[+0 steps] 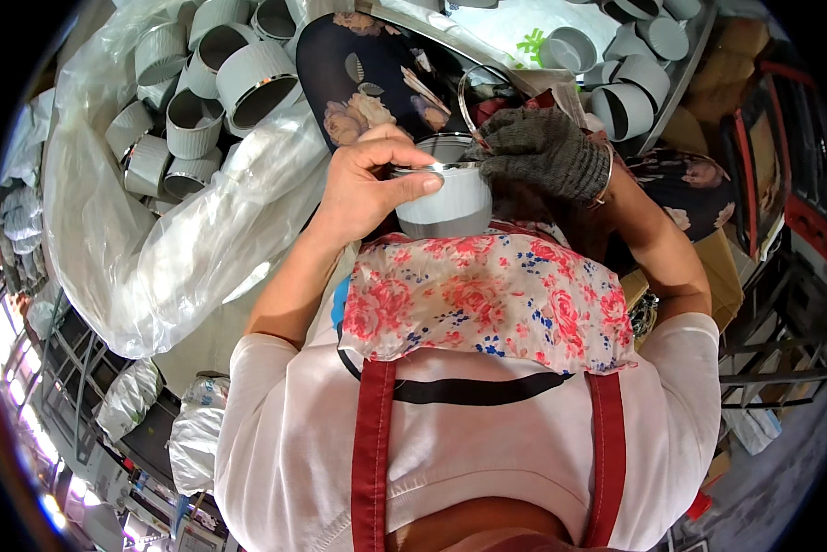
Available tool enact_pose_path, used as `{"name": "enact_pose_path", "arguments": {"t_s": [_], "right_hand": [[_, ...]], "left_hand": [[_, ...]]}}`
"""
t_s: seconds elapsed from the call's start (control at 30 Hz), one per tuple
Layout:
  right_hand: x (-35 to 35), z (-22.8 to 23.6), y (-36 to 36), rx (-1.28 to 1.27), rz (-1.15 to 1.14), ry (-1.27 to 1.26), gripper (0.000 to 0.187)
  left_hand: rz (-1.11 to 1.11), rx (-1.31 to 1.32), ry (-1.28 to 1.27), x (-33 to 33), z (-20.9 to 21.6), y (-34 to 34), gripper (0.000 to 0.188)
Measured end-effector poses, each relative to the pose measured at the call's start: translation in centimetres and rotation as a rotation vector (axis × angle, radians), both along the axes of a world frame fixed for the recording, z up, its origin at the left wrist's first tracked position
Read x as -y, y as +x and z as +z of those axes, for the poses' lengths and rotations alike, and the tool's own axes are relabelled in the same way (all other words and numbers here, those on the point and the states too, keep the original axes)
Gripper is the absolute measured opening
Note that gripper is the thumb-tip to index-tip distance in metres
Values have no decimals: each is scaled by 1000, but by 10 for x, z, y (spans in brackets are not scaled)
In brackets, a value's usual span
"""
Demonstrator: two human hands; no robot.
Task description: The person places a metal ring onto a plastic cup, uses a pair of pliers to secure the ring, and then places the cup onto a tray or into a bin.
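Observation:
A light grey ribbed pot point(445, 204) with a shiny silver rim is held upright just above my lap. My bare left hand point(369, 179) pinches the pot's rim from the left, thumb outside and fingers over the top. My right hand point(547, 152), in a dark grey knitted glove, is closed at the right side of the rim. From its fingers a thin shiny band point(463, 99) curves up in a loop. The gloved fingertips and the band's lower end meet at the rim; whether the band is fixed there, I cannot tell.
On the left, a large clear plastic bag point(156, 285) holds several grey pots with silver rims point(259, 87). At the upper right, more grey pots point(625, 106) lie on a metal-edged tray point(680, 78). An open cardboard box point(719, 276) stands beside my right elbow. Floral cloth covers my lap.

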State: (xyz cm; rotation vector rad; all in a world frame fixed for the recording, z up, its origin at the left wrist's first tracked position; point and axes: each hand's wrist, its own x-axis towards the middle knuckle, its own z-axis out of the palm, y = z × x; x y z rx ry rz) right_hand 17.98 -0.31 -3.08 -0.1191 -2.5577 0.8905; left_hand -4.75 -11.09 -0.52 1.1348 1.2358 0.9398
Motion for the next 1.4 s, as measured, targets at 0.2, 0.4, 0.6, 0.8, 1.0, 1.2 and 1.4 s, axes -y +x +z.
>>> {"name": "enact_pose_path", "arguments": {"t_s": [0.2,0.4,0.6,0.8,1.0,1.2,1.4], "right_hand": [[3,4,0,26,-10,-36,22],[3,1,-3,309,-117,-928,17],[17,22,1,288,-250,-804,17],[37,31,5,-32,-608,-993,25],[47,23,-1,-52,-540,-135,20],[44,30,-1,90,-452,-736,18],[21,28,-10,72,-413,-526,12]], "left_hand": [[-23,-149,91,1,4,-6,20],[114,-132,173,7,-15,-11,16],[231,139,42,4,-23,2,30],[95,703,-374,-7,5,5,41],[162,636,-453,-12,16,19,23],[103,546,-491,-11,24,24,4],[120,382,-415,-22,32,23,9]]}}
